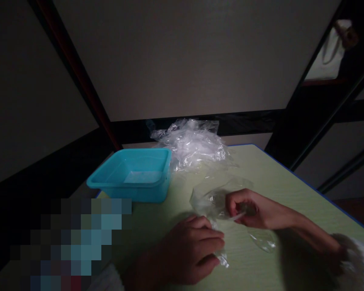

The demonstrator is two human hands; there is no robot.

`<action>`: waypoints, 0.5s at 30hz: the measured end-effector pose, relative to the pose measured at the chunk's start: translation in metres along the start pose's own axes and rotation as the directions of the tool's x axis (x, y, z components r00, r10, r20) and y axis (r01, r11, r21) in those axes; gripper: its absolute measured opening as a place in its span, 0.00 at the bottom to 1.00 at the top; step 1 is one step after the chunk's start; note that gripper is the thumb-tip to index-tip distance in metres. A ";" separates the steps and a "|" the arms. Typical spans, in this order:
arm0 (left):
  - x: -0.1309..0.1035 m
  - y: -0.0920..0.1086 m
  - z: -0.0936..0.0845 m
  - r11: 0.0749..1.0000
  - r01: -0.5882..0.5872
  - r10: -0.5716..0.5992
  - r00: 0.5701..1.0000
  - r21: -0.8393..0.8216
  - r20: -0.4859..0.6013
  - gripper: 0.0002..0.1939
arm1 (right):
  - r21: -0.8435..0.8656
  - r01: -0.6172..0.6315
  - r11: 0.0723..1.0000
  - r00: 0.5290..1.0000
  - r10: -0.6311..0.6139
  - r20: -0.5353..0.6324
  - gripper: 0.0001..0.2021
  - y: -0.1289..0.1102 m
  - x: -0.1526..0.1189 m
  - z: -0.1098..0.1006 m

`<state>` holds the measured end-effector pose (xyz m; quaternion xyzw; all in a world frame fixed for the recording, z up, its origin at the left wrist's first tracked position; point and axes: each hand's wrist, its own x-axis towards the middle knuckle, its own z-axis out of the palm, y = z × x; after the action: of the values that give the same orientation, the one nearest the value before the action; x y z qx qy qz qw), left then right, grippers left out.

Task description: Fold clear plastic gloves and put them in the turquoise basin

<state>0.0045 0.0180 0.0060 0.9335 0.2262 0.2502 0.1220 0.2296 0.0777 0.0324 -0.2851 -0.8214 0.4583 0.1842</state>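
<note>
"Two hands in the head view, yes? Read me the clock, taken from the middle."

"Left hand (pixel 197 250) at six, back upward, low over the worktop (pixel 291 194). Right hand (pixel 248 208) at four, turned sideways with its fingers curled in."

"What does each grip have?"

"The right one is closed on clear film (pixel 212 200), thumb and fingers pinched together. A thin pale strip (pixel 237 216) pokes out of that pinch toward eight; whether it belongs to the film, I can't tell."

"And the left?"

"Its fingers lie stretched over crumpled clear plastic (pixel 223 258), which shows past the fingertips at their three o'clock side. Pinched or only pressed down, I can't tell."

"Where does the film go?"

"It spreads over the worktop from the right hand toward nine, close to the left hand. A clear loop (pixel 263 241) of plastic also shows just below the right hand, toward five."

"Anything else around?"

"Near the middle of the dial, at the worktop's far edge, sits a shiny heap (pixel 194 145) of clear plastic. Just beside it, between eight and nine, stands a turquoise basin (pixel 145 192); something whitish shows at its bottom, too dim to name. The worktop is pale green, edged in blue. Out at two, well apart, is a white bag (pixel 330 56)."
</note>
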 end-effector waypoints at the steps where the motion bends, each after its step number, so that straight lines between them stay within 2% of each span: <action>1: -0.001 -0.001 -0.001 1.000 0.003 -0.003 1.000 0.014 0.011 0.06 | 0.003 -0.015 1.000 0.998 0.014 0.056 0.04 -0.001 -0.001 0.000; 3: -0.002 -0.004 -0.001 1.000 0.015 -0.015 1.000 0.021 -0.023 0.05 | 0.022 -0.054 0.998 0.984 0.049 0.169 0.04 -0.002 -0.003 0.001; 5: -0.004 -0.007 -0.001 0.999 0.048 -0.046 0.992 0.013 -0.116 0.05 | 0.055 -0.106 0.993 0.959 0.088 0.269 0.07 -0.004 -0.005 0.001; 7: -0.004 -0.009 0.000 0.994 0.106 -0.100 0.969 0.014 -0.225 0.06 | 0.091 -0.132 0.987 0.945 0.097 0.311 0.12 -0.004 -0.006 0.000; 9: -0.003 -0.010 0.001 0.985 0.174 -0.158 0.937 0.024 -0.313 0.04 | 0.090 -0.112 0.990 0.968 0.088 0.234 0.11 -0.004 -0.004 0.001; 11: -0.001 -0.008 0.004 0.968 0.250 -0.223 0.908 0.032 -0.353 0.04 | 0.053 -0.054 0.997 0.996 0.050 0.071 0.07 -0.002 0.000 0.004; 13: 0.001 -0.004 0.006 0.947 0.319 -0.291 0.893 0.029 -0.343 0.11 | -0.022 0.015 1.000 0.998 -0.016 -0.060 0.06 -0.001 0.005 0.008; 15: 0.003 -0.001 0.009 0.930 0.366 -0.344 0.895 0.026 -0.285 0.13 | -0.105 0.085 0.991 0.992 -0.094 -0.079 0.05 -0.002 0.008 0.012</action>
<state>0.0110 0.0190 -0.0002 0.8365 0.4172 0.3421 0.0958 0.2158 0.0744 0.0280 -0.2757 -0.8471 0.3952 0.2241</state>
